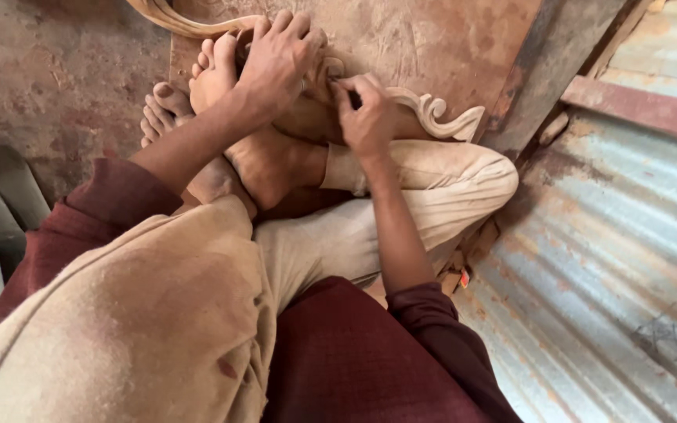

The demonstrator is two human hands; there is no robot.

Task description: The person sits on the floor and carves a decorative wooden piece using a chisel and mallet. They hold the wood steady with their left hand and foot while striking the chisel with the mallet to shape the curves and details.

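Two bare hands are in view, both the person's own: one left hand (pixel 280 59) and one right hand (pixel 366 117). Two bare feet show, one foot (pixel 256 149) lying over the other foot (pixel 170 117). There is one carved wooden piece (pixel 432 113) with scrolled ends, pale in colour. One flat wooden board (pixel 448 47) lies under it. One corrugated metal sheet (pixel 613 258) fills the right side. Two dark red sleeves are visible, one on each arm. Two legs in pale trousers are folded across the middle. One small orange scrap (pixel 464 278) lies by the sheet's edge
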